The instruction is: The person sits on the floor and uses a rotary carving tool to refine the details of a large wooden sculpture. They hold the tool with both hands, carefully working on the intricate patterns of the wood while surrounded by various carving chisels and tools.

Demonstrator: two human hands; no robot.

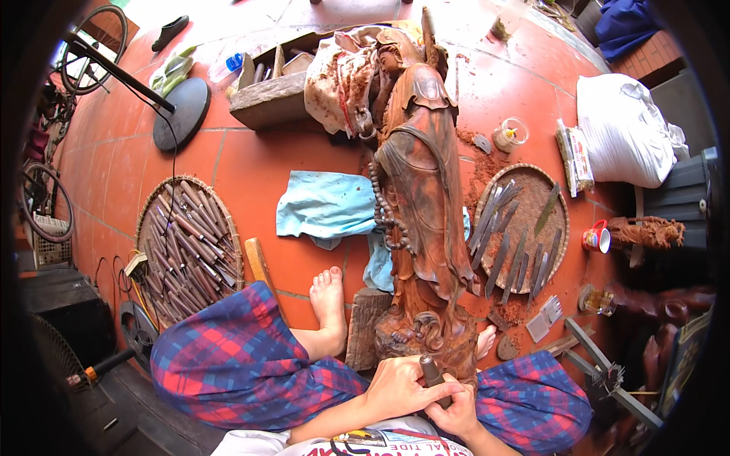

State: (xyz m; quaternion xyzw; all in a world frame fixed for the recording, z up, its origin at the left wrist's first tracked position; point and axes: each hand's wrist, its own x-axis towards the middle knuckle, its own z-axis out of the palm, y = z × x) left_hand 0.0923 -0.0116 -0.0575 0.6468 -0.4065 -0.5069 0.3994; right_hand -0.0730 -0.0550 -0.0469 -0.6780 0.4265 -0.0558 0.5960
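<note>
A large carved wooden statue (422, 175) of a robed figure with a bead string lies lengthwise in front of me, its base (426, 334) nearest my lap. Both my hands are closed around a carving chisel (431, 369) with a dark, round handle, at the base's near end. My left hand (397, 387) comes in from the left, its thumb across the handle. My right hand (454, 414) wraps it from the right, lower down. The chisel's blade is hidden by hands and wood. A wooden block (366, 327) stands beside the base, near my bare foot.
Left, a round basket (141, 228) holds many chisels; a wooden mallet (258, 266) lies beside it. Right, a woven tray (564, 228) carries flat blades. Blue cloth (323, 204) lies left of the statue. A red mug (595, 237), a glass jar (509, 134) and a metal stand (608, 372) are right.
</note>
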